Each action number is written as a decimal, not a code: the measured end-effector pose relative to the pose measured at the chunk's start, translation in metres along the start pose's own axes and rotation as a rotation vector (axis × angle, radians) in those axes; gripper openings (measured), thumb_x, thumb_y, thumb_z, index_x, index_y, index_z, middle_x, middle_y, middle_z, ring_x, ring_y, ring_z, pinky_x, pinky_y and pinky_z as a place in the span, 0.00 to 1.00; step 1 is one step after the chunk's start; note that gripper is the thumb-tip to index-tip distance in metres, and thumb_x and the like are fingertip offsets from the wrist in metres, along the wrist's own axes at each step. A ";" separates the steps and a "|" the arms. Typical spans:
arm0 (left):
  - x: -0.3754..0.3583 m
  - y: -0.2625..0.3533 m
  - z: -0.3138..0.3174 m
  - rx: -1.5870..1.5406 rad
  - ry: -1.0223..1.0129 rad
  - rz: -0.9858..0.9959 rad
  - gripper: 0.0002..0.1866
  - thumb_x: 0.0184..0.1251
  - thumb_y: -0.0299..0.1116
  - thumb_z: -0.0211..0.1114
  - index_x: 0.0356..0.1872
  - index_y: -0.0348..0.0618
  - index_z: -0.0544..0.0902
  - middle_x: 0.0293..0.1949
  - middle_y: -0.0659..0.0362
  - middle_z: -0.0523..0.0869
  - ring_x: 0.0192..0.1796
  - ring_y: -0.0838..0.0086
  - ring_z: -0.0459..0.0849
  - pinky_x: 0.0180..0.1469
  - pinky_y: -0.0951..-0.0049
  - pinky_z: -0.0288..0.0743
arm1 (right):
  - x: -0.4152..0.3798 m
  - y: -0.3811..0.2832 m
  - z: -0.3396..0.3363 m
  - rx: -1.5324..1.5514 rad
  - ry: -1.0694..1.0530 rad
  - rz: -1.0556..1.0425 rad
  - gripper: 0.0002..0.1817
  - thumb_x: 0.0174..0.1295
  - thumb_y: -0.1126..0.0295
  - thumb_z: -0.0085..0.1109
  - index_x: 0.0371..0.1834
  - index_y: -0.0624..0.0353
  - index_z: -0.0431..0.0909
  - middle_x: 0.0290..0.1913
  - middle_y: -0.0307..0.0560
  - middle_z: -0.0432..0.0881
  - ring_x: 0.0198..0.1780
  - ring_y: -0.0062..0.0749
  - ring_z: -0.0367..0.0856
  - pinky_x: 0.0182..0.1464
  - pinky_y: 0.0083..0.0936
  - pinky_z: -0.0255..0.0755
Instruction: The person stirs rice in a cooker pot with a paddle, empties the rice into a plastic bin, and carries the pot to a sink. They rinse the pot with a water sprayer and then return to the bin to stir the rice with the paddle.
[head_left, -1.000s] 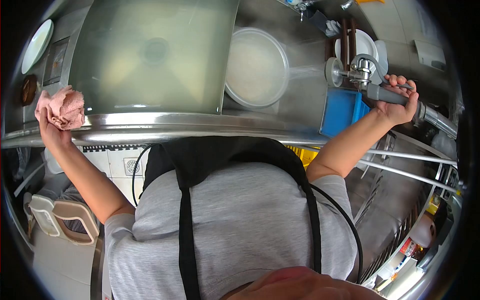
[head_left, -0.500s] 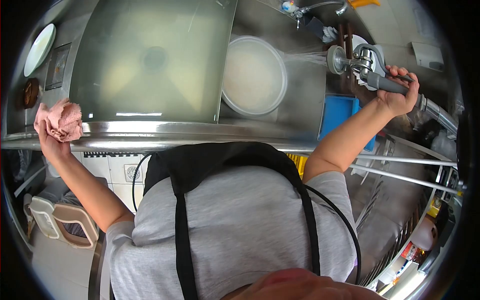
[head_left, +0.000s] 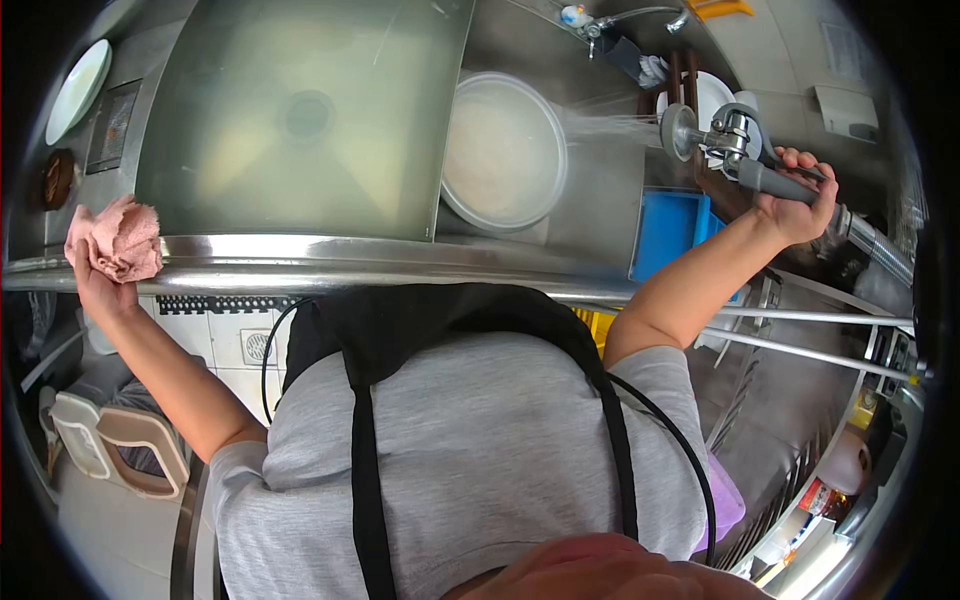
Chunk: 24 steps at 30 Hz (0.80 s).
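My right hand (head_left: 800, 205) is wrapped round the grey handle of a spray nozzle (head_left: 735, 145) at the right of the sink. Water fans out leftward from its round head toward a large white basin (head_left: 505, 150), which holds cloudy liquid. Over at the far left, my left hand (head_left: 105, 290) grips a crumpled pink cloth (head_left: 115, 240) above the sink's front edge. Between the hands lies a wide sink compartment (head_left: 437, 190) full of murky greenish water, with a dark round drain showing through.
A pale plate (head_left: 78, 92) and a brown round object (head_left: 58, 183) are at the far left. Right of the basin sits a blue tray (head_left: 668, 235). A faucet (head_left: 640, 18) stands at the back, near white plates (head_left: 712, 95) in a dark rack. Metal rails (head_left: 800, 350) run at the lower right.
The spray nozzle and my right hand have shifted slightly right and down, with water still running. My left hand keeps hold of the pink cloth. The whole view has moved a little.
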<state>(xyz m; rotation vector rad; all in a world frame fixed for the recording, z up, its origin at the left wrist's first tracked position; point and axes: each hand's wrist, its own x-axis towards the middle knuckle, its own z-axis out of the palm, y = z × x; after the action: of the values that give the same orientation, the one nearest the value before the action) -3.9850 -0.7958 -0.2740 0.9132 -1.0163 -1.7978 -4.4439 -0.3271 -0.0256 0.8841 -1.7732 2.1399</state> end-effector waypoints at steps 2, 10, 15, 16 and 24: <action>0.001 0.000 -0.004 -0.030 -0.006 -0.023 0.21 0.62 0.34 0.45 0.55 0.36 0.58 0.52 0.42 0.66 0.53 0.54 0.69 0.54 0.57 0.65 | -0.003 0.000 0.002 -0.001 0.015 0.004 0.13 0.51 0.59 0.45 0.29 0.58 0.71 0.25 0.51 0.73 0.26 0.40 0.70 0.34 0.41 0.65; -0.001 0.000 0.004 0.050 0.060 0.048 0.22 0.62 0.36 0.45 0.54 0.36 0.59 0.52 0.36 0.65 0.53 0.49 0.68 0.53 0.54 0.65 | -0.002 0.002 -0.003 0.012 -0.002 0.013 0.14 0.50 0.59 0.46 0.30 0.59 0.71 0.26 0.51 0.74 0.27 0.40 0.71 0.35 0.40 0.65; 0.000 0.001 -0.002 -0.023 -0.015 -0.017 0.22 0.62 0.36 0.44 0.55 0.35 0.58 0.52 0.36 0.65 0.53 0.49 0.68 0.54 0.55 0.65 | 0.000 0.004 -0.003 0.056 -0.026 0.051 0.17 0.49 0.59 0.47 0.35 0.60 0.71 0.29 0.52 0.74 0.29 0.41 0.71 0.38 0.41 0.65; -0.001 0.001 -0.002 -0.026 -0.026 -0.018 0.22 0.62 0.36 0.44 0.55 0.35 0.58 0.52 0.35 0.65 0.53 0.49 0.68 0.54 0.55 0.65 | -0.001 0.004 0.001 0.043 -0.008 0.044 0.17 0.49 0.59 0.47 0.36 0.60 0.71 0.30 0.53 0.73 0.29 0.42 0.71 0.38 0.41 0.65; -0.005 0.004 0.004 -0.016 -0.002 -0.004 0.21 0.63 0.36 0.44 0.55 0.35 0.59 0.51 0.37 0.67 0.52 0.50 0.69 0.53 0.55 0.65 | 0.003 0.012 -0.005 -0.035 0.039 0.049 0.18 0.50 0.59 0.47 0.36 0.63 0.69 0.29 0.56 0.72 0.29 0.43 0.71 0.39 0.42 0.66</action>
<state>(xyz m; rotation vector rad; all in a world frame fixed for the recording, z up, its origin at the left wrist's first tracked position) -3.9850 -0.7910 -0.2685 0.9045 -1.0006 -1.8082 -4.4540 -0.3256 -0.0344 0.7926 -1.8253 2.1335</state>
